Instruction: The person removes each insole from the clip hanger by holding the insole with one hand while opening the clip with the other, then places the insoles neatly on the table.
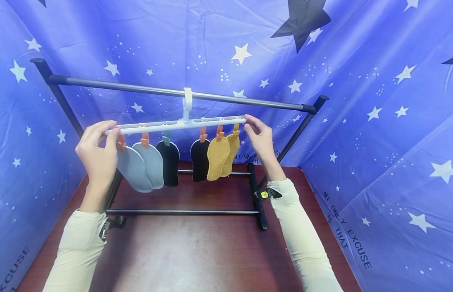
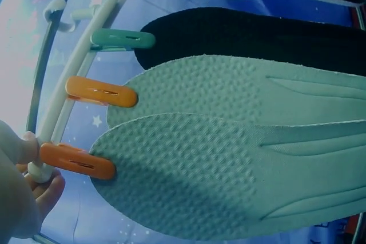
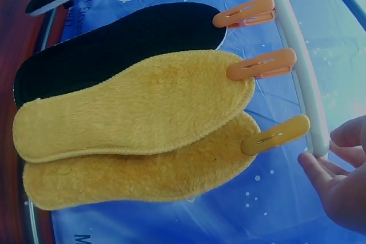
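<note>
The left hand (image 1: 98,152) and right hand (image 1: 260,138), fingers nearly closed, pinch the white hanger (image 1: 211,123) at its ends. Six insoles (image 1: 136,168) hang below, towards the far edge of the worktop (image 1: 175,259).

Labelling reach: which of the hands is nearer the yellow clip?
Right. The right hand holds the right end of the white hanger, just beside the yellow clip; the left hand grips the opposite end, well away from it.

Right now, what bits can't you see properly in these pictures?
Left wrist view: lower end of the nearest grey insole, cut off by the picture's right edge.
Head view: part of the outer yellow insole, behind the other yellow insole.
Right wrist view: part of the right hand, cut off by the right edge.
Head view: any writing on the yellow patch, too small.
</note>
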{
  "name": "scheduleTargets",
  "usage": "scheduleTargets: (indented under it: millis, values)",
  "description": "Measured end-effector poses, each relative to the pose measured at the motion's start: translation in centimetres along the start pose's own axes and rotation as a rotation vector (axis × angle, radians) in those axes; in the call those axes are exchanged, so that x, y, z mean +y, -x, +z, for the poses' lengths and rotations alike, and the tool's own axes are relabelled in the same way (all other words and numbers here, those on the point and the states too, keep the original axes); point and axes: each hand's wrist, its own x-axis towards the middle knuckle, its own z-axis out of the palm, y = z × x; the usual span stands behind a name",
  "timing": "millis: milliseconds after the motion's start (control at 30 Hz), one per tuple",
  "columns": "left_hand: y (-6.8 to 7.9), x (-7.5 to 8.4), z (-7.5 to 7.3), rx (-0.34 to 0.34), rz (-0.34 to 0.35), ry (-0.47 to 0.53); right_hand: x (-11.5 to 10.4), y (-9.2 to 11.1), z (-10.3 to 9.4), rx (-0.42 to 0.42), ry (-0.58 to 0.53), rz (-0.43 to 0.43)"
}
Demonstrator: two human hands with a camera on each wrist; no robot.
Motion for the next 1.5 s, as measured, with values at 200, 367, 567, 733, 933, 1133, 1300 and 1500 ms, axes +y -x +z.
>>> scheduleTargets:
  millis: [200, 367, 567, 733, 933, 1133, 1300, 1500]
  values:
    - [-0.6, -0.5, 0.0, 0.009, -0.008, -0.021, -0.2, 0.3, 0.1, 0.056, -0.043, -0.025]
    - [-0.9, -0.6, -0.1, 0.013, -0.02, -0.032, -1.3, 1.2, 0.3, 0.074, -0.087, -0.019]
    - [-1.1, -0.8, -0.3, -0.001, -0.033, -0.04, -1.0, 1.5, 0.4, 0.088, -0.094, -0.025]
    - [-1.1, -0.8, -0.2, -0.013, -0.053, -0.051, -0.2, 1.4, 0.3, 0.09, -0.088, -0.046]
    - [-1.2, -0.6, -0.2, -0.03, -0.075, -0.095, -0.2, 1.5, 0.1, 0.088, -0.122, -0.033]
    - [-0.3, -0.6, 0.3, 0.067, -0.001, -0.118, -0.1, 1.8, -0.1, 0.074, -0.152, -0.027]
    - [1.4, 0.5, 1.4, 0.139, 0.092, -0.068, 0.3, 2.3, -0.2, 0.062, -0.146, 0.0]
    - [3.9, 2.7, 3.9, 0.094, 0.197, 0.035, 0.9, 3.1, -0.4, 0.045, -0.162, 0.021]
